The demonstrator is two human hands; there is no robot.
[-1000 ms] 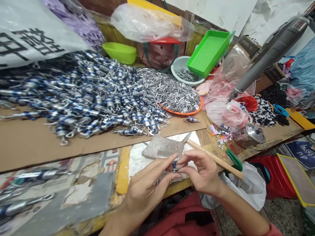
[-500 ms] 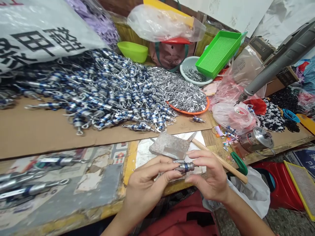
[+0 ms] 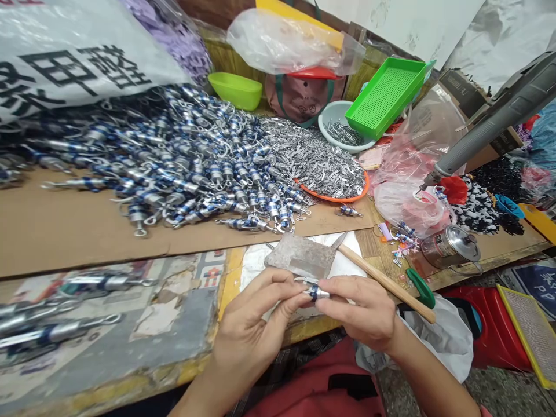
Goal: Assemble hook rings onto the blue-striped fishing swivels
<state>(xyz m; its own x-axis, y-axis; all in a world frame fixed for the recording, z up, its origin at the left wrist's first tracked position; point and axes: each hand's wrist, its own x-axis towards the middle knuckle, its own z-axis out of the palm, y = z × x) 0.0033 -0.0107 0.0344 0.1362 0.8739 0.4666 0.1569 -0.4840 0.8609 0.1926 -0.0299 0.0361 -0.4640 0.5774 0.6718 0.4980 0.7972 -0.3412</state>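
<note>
A small silver cylindrical metal fitting with a blue band (image 3: 320, 293) is held between my hands above the bench's front edge. My left hand (image 3: 249, 318) pinches its left end between thumb and fingertips. A thin silver lever-like strip (image 3: 304, 280) sticks out along its upper side. The fingers of my right hand (image 3: 365, 307) close on the right end; the right thumb is mostly hidden. Just behind the hands lies a grey stone-like block (image 3: 299, 255) on white paper. A hammer with a wooden handle (image 3: 386, 281) lies to the right of the block.
A large heap of similar fittings (image 3: 195, 156) covers the cardboard behind. Small metal strips (image 3: 330, 168) overflow an orange-rimmed tray. Several fittings (image 3: 56, 330) lie at left. A grey power screwdriver (image 3: 486, 124) hangs at right, above a lidded metal mug (image 3: 452, 249).
My right fingers have moved left and closed onto the fitting's right end; before, they were spread more around it. My left hand keeps its pinch. The view has shifted slightly.
</note>
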